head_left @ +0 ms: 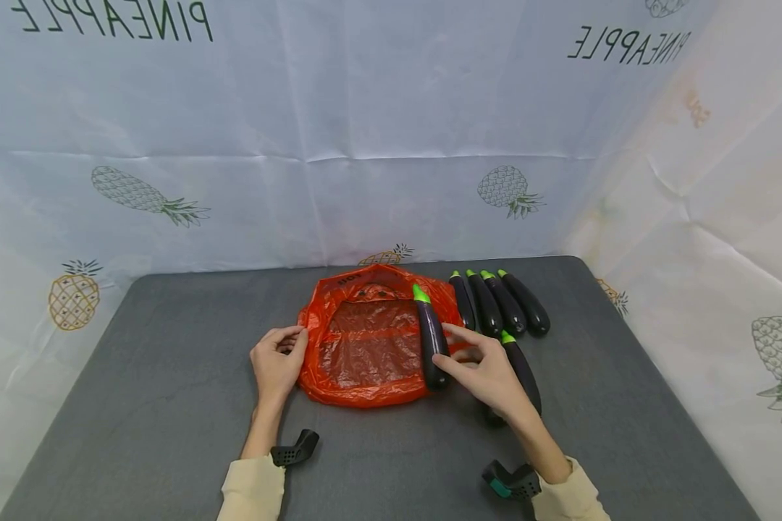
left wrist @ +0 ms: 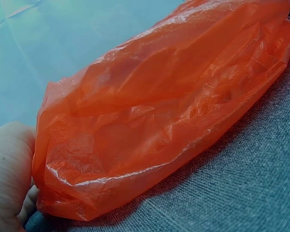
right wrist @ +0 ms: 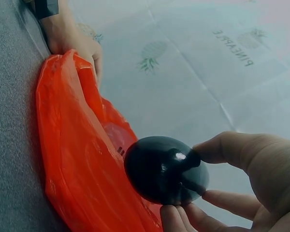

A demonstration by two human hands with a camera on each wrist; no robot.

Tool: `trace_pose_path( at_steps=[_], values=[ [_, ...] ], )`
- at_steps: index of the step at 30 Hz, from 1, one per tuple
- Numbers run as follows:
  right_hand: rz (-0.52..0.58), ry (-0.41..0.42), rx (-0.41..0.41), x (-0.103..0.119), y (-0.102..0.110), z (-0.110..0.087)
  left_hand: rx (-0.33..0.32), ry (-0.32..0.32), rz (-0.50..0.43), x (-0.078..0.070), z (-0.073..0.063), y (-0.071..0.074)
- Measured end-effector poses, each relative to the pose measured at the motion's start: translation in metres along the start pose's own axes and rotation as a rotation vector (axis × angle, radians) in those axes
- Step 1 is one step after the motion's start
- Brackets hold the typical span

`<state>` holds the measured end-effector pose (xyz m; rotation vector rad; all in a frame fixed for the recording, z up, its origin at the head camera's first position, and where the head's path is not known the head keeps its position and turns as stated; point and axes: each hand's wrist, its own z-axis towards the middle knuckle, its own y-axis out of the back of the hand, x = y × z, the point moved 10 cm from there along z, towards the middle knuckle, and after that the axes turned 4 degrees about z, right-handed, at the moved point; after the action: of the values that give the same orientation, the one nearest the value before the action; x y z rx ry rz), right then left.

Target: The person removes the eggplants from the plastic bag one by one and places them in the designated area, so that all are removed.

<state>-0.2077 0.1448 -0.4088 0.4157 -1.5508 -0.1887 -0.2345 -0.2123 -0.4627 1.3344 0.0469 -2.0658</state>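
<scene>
An open red plastic bag [head_left: 371, 394] lies on the grey table, its mouth spread wide. My left hand [head_left: 279, 362] pinches the bag's left rim between thumb and fingers; the left wrist view shows the bag [left wrist: 135, 130] filling most of the frame. With my right hand [head_left: 485, 365] I hold an eggplant [head_left: 433, 340] by its rounded lower end, over the bag's right side, green stem pointing away. In the right wrist view that dark, glossy end [right wrist: 159, 169] sits between thumb and fingers. What lies deep inside the bag cannot be made out.
Several eggplants [head_left: 524, 302] lie in a row at the back right, beside the bag. Another eggplant [head_left: 523, 373] lies nearer, partly behind my right forearm, with a dark end showing beneath the wrist. A white cloth [head_left: 365, 108] printed with pineapples hangs behind the table.
</scene>
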Motion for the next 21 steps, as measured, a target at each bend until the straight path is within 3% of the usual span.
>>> trace_pose_path(
  at_steps=[21],
  values=[
    [-0.056, 0.001, -0.075, -0.013, 0.048, -0.022, -0.001, 0.009, -0.007, -0.002, 0.000, 0.000]
  ],
)
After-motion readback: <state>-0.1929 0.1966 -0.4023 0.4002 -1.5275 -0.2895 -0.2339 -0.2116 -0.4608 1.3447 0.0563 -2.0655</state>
